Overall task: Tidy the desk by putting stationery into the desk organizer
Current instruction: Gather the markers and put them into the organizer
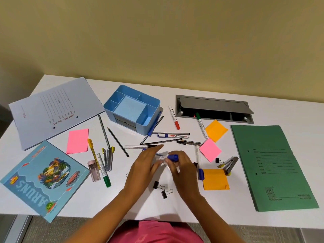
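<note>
Barely begun: the blue desk organizer (141, 128) shows nothing inside, while pens (93, 153), sticky notes (78, 141) and binder clips (158, 185) litter the worktop (157, 207). The right hand (182, 170) curls round a blue-capped marker (172, 157). The left hand (145, 162) meets its barrel, grip unclear. Legible writing includes "WHITEBOARD MARKER" on another marker (177, 136), "ARUN'S" on the book (43, 179) and "PTC" on the green folder (273, 169).

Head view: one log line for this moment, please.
right hand: grips blue-capped marker | left hand: at its barrel, grip blurred | desk organizer: compartments look empty
</note>
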### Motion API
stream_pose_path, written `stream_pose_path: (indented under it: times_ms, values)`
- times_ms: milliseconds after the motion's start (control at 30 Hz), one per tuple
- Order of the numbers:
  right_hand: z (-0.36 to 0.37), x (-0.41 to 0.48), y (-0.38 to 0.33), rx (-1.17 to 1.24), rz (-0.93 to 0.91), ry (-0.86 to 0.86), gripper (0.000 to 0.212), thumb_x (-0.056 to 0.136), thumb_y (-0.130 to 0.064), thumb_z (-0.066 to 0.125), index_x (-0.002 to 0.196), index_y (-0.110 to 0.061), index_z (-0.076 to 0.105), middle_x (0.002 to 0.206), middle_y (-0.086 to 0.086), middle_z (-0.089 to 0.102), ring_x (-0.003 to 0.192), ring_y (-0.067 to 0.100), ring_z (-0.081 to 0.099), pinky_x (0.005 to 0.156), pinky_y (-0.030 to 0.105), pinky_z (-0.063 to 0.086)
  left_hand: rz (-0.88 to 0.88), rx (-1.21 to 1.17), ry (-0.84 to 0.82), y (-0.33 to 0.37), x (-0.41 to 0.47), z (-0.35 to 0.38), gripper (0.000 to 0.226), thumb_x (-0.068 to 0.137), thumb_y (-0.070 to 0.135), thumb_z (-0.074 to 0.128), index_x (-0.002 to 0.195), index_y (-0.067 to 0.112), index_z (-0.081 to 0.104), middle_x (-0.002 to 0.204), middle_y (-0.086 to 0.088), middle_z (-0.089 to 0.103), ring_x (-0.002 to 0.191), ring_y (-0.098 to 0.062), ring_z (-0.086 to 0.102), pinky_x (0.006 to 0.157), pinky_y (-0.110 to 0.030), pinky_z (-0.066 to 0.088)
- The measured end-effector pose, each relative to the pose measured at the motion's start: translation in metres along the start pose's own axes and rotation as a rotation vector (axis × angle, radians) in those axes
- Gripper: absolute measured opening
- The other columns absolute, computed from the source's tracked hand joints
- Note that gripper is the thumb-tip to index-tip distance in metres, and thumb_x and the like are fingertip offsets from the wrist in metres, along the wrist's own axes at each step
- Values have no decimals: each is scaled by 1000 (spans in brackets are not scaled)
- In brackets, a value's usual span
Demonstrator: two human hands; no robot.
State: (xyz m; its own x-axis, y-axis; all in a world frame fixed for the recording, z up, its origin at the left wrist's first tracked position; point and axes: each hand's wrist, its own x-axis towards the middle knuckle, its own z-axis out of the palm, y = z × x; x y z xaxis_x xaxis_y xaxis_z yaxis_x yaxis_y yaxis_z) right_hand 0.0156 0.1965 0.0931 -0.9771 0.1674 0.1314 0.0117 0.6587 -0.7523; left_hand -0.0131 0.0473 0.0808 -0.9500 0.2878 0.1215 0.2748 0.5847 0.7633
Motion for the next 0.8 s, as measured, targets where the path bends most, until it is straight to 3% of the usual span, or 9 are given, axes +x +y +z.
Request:
stream_pose_path:
  times_ms: [100, 167, 233, 300, 433, 533, 633, 733, 800]
  values:
    - [6, 0, -14, 48, -35, -27, 15, 88, -24, 62, 99, -14, 62, 88, -10, 60, 79, -1, 52, 70, 2, 39, 4, -18, 7, 3, -2, 4, 39, 94, 41, 51, 129, 25, 56, 126, 4, 62, 115, -10, 57, 99, -23, 45]
    - [8, 4, -19, 82, -35, -19, 16, 86, -23, 64, 99, -14, 62, 86, -13, 57, 79, -8, 51, 69, 1, 38, -7, -20, 25, 1, -2, 3, 34, 92, 32, 56, 123, 19, 61, 118, 0, 66, 106, -16, 63, 92, -20, 47]
    - [10, 8, -18, 123, -16, -15, 19, 85, -16, 68, 103, -15, 61, 87, -14, 56, 78, -9, 53, 69, 3, 41, -24, 5, 62, -2, 5, 0, 31, 89, 21, 64, 120, 14, 62, 113, -3, 68, 99, -19, 67, 86, -14, 45]
    - [10, 11, -12, 101, 2, -2, 23, 86, -13, 68, 108, -12, 60, 90, -12, 56, 76, -5, 54, 70, 5, 43, -86, 5, 131, -2, 19, -9, 36, 88, 18, 65, 123, 11, 59, 114, -6, 68, 98, -21, 67, 85, -20, 50]
    - [14, 14, 22, -69, 74, -58, 20, 90, -13, 62, 110, -13, 59, 99, -4, 59, 89, 15, 58, 81, 29, 49, -119, -74, 317, 4, 64, -40, 44, 90, 19, 63, 131, 12, 49, 112, -7, 68, 95, -15, 66, 81, -28, 55]
    - [20, 5, 53, -203, 133, -183, 21, 89, -13, 63, 108, -15, 56, 105, -1, 55, 98, 18, 55, 78, 20, 42, -132, -79, 390, 6, 103, -55, 38, 91, 23, 61, 124, 9, 50, 115, -8, 67, 97, -16, 68, 78, -21, 51]
    - [25, -4, 70, -283, 205, -313, 26, 89, -19, 63, 111, -13, 51, 110, 1, 50, 100, 16, 51, 76, 19, 38, -211, -57, 364, 0, 136, -51, 34, 92, 26, 60, 121, 9, 52, 118, -9, 66, 101, -19, 67, 78, -23, 50]
    - [32, -7, 75, -362, 212, -346, 31, 88, -20, 64, 115, -11, 52, 113, 5, 54, 106, 21, 52, 89, 29, 47, -236, 28, 300, -15, 157, -39, 33, 93, 26, 60, 120, 8, 52, 114, -10, 66, 99, -20, 65, 77, -26, 50]
    - [37, -9, 78, -416, 188, -331, 33, 86, -16, 66, 116, -9, 55, 111, 8, 58, 105, 24, 56, 91, 35, 51, -250, 78, 240, -27, 165, -30, 33, 92, 25, 61, 118, 7, 53, 114, -12, 66, 101, -23, 65, 80, -28, 51]
